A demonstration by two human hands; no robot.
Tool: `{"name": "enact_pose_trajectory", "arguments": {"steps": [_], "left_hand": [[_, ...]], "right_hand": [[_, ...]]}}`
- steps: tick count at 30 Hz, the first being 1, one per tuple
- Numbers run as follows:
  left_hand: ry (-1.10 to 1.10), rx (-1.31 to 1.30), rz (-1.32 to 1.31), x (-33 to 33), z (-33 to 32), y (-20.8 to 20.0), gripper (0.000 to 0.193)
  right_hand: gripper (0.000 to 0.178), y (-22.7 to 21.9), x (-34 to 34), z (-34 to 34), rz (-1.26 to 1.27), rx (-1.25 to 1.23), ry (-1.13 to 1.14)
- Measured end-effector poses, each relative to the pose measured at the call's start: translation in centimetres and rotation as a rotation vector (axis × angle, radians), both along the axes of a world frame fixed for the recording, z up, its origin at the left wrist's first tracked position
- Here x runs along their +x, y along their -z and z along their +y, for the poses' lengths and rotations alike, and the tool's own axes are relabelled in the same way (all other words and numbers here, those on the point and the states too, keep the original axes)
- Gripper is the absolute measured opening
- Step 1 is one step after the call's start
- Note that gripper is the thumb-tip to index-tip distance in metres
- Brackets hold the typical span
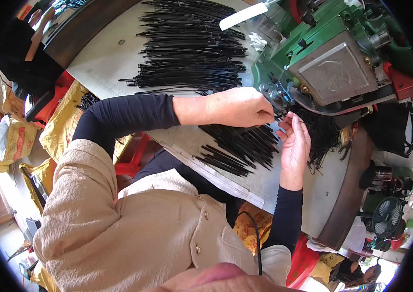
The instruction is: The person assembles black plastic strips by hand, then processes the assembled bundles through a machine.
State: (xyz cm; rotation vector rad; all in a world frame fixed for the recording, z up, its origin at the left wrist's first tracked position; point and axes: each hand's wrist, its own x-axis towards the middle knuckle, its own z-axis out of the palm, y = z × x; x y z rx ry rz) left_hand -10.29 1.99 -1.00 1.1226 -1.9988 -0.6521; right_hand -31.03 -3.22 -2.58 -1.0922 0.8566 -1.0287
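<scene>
My left hand [245, 108] reaches across the bench from the left, thumb and fingertips pinched on a thin black cable piece [279, 116]. Palm up, my right hand [295, 143] has its curled fingertips at the other side of that piece, beside the green press [284, 63]. Details of the piece are too small to make out. Below the left wrist lies a loose row of black cable pieces [243, 146]. A big stack of longer black cables [192, 46] covers the bench beyond. A dark tangle of cables [320, 136] lies right of my right hand.
The press's tooling [279, 95] is right beside my fingertips. A white-handled tool [243, 17] juts over the bench top [104, 63]. Pliers [346, 148] lie at the right edge. Yellow sacks [63, 121] stand at left, near another person in black [26, 53].
</scene>
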Motion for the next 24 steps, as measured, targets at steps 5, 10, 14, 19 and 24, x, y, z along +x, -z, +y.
{"name": "enact_pose_trajectory", "arguments": {"steps": [5, 10, 14, 19, 24], "left_hand": [[-0.059, -0.092, -0.151, 1.0, 2.0, -1.5, 0.019], [-0.312, -0.219, -0.533, 7.1, 2.7, -2.4, 0.019], [-0.532, -0.266, -0.769, 11.6, 3.5, -1.6, 0.020], [-0.420, -0.256, -0.807, 11.6, 3.4, 0.2, 0.016], [-0.322, -0.250, -0.834, 10.4, 3.4, 0.6, 0.011]], "right_hand": [[0.023, -0.1, -0.6, -0.7, -0.045, 0.032, 0.007], [0.024, 0.0, -0.8, -0.9, -0.122, 0.007, 0.127], [0.025, -0.3, -0.6, -0.9, -0.122, 0.034, 0.146], [0.024, -0.2, -0.5, -0.9, -0.106, 0.040, 0.090], [0.023, 0.1, -0.6, -1.0, -0.093, 0.050, 0.084]]}}
